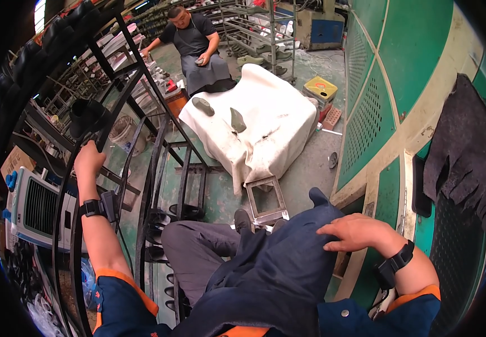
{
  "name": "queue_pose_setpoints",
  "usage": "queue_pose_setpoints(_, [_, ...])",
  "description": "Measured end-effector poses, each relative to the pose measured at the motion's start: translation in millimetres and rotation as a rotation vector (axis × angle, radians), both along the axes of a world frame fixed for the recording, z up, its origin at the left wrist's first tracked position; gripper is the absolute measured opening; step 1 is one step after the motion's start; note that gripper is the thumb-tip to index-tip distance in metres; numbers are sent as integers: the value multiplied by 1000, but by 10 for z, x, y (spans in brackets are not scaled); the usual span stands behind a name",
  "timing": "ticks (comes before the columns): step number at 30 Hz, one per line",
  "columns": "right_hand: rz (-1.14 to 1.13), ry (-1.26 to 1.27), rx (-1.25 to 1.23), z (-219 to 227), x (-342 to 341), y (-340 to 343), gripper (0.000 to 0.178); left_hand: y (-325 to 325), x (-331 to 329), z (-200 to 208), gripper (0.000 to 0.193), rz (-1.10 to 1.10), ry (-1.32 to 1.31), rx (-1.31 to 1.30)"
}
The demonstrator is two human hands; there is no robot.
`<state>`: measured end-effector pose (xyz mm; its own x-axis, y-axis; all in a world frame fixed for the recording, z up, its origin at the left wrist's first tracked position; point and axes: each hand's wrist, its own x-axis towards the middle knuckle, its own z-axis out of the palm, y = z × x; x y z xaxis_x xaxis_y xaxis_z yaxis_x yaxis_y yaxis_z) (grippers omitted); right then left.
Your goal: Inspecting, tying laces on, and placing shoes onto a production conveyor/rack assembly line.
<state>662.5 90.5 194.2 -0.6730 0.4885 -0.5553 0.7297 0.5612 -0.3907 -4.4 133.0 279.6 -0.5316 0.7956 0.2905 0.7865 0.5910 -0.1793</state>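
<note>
My left hand (89, 162) is raised at the left, its fingers closed on the near end of a black shoe (87, 119) beside the shoe rack. The part inside my fingers is hidden. Dark metal bars of the rack (142, 224) stand next to that arm. My right hand (355, 232) lies open, fingers apart, on the dark blue apron (276, 264) over my right thigh. It holds nothing. Both wrists carry black strapped devices.
A white cloth-covered block (276, 115) with two shoe lasts stands ahead, a small metal frame (267, 200) before it. Another person (201, 50) sits beyond. Green machine panels (366, 106) and a dark ragged cloth (461, 149) flank my right; an air cooler (38, 208) stands left.
</note>
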Motion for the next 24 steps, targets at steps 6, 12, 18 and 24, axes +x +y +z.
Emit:
queue_pose_setpoints(6, [-6,-1,-8,-7,-7,36,54,30,-9,-5,37,5,0,1])
queue_pose_setpoints(12, [6,17,32,1,14,-11,54,-4,16,35,37,-5,16,18])
queue_pose_setpoints(18, [21,9,19,-99,34,-12,55,-43,59,-29,40,42,-21,-4])
queue_pose_setpoints(24, [-16,36,30,-28,54,30,53,43,129,60,37,7,-7,12])
